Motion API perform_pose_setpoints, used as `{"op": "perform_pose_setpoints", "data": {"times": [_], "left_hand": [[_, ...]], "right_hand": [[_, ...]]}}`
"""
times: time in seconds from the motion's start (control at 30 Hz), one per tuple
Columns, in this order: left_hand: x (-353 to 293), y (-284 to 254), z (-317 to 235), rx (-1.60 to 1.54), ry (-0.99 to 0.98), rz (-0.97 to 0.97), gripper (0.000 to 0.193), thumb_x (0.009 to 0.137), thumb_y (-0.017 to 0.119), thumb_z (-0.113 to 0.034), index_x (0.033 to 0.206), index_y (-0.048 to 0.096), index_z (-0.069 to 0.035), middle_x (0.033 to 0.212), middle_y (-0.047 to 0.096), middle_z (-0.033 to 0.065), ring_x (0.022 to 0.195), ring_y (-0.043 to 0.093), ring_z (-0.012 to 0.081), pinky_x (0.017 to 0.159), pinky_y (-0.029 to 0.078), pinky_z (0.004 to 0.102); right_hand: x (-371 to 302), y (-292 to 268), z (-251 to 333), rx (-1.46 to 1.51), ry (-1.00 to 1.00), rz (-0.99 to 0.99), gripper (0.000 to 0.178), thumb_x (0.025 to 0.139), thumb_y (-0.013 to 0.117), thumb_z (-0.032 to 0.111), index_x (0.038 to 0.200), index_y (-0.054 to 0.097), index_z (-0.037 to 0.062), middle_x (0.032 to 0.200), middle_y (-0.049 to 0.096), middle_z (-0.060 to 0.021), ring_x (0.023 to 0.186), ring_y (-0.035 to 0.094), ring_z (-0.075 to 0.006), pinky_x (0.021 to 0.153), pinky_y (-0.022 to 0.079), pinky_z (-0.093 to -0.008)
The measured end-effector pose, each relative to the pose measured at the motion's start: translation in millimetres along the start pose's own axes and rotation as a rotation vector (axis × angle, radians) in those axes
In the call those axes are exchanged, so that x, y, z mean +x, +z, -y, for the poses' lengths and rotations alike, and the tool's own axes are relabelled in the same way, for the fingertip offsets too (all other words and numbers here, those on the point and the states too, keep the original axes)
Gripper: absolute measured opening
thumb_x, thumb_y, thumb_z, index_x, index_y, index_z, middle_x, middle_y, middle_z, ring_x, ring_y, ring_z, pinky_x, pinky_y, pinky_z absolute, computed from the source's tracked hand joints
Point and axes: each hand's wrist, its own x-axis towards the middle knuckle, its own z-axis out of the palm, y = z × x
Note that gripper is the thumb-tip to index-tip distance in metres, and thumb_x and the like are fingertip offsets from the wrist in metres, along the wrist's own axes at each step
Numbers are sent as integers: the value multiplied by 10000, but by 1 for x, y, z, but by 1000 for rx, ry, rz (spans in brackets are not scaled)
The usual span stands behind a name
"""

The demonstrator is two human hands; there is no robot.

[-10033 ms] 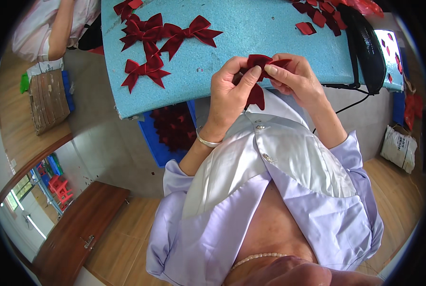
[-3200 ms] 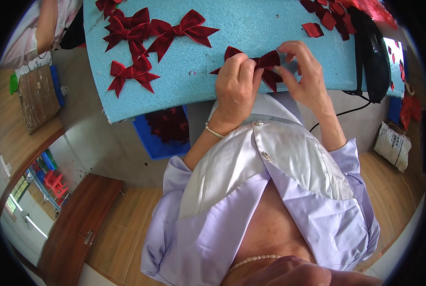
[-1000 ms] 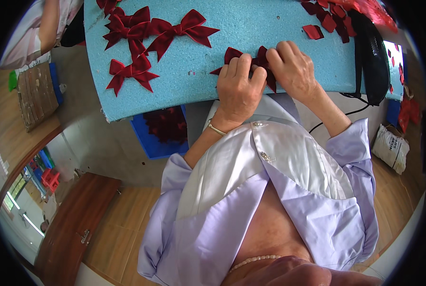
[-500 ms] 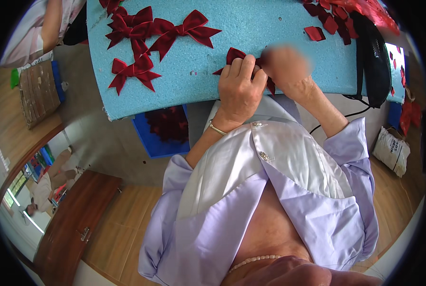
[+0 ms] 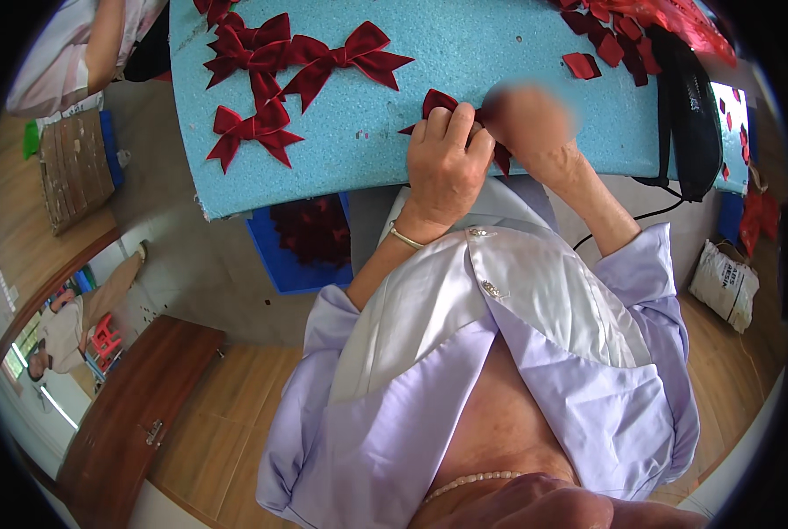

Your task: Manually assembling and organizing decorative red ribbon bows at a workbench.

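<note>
Over the near edge of the pale blue table (image 5: 385,154), a dark red velvet bow (image 5: 438,99) is held in my left hand (image 5: 447,167). The fingers of that hand are curled closed on it, and one loop and the tails stick out past them. My right hand (image 5: 535,123) meets the bow's right side; a blur covers its fingers, so what they grip does not show. Several finished-looking red bows lie at the left of the table, among them a single bow (image 5: 251,135) close to the edge and another bow (image 5: 345,60) farther back.
Small red pieces (image 5: 610,48) lie at the far right beside a shiny red plastic bag (image 5: 689,26) and a black object (image 5: 689,115). Below the table stands a blue bin (image 5: 266,256) with dark red material. A person's arm (image 5: 103,48) shows at far left; another person (image 5: 63,335) is beyond the doorway.
Both hands stay at the bow with hardly any movement. The view has shifted slightly, and the person beyond the doorway has changed position.
</note>
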Motion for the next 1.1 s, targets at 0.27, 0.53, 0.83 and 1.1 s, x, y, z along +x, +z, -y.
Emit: {"op": "perform_pose_setpoints", "data": {"times": [0.27,0.53,0.83,1.1], "left_hand": [[0,1,1,-20,-17,-65,143,730,677,-41,741,534,-43,923,555,99,730,509,237,605,413,360],[3,-25,8,-365,-205,-102,226,722,725,37,913,613,-13,951,565,114,823,558,294,698,471,388],[31,-50,45,-431,-332,88,392,767,764,-107,1119,620,-10,1095,628,150,1008,591,302,857,484,373],[58,-58,51,-1132,-603,666,375,780,779,-36,1136,665,0,1020,692,43,924,621,99,820,502,238]], "right_hand": [[-3,-26,1,145,28,-1,193,798,638,49,966,568,-16,811,597,-122,721,616,-298,561,504,-392],[4,-50,15,677,783,198,218,896,689,182,923,680,-34,681,638,-46,557,519,-53,503,431,-240],[2,-28,15,1068,607,-35,112,936,623,88,908,629,-20,787,599,13,712,487,-38,614,398,-208],[6,-36,6,1478,543,67,101,948,607,106,983,599,12,879,588,20,813,501,-50,731,410,-207]]}}
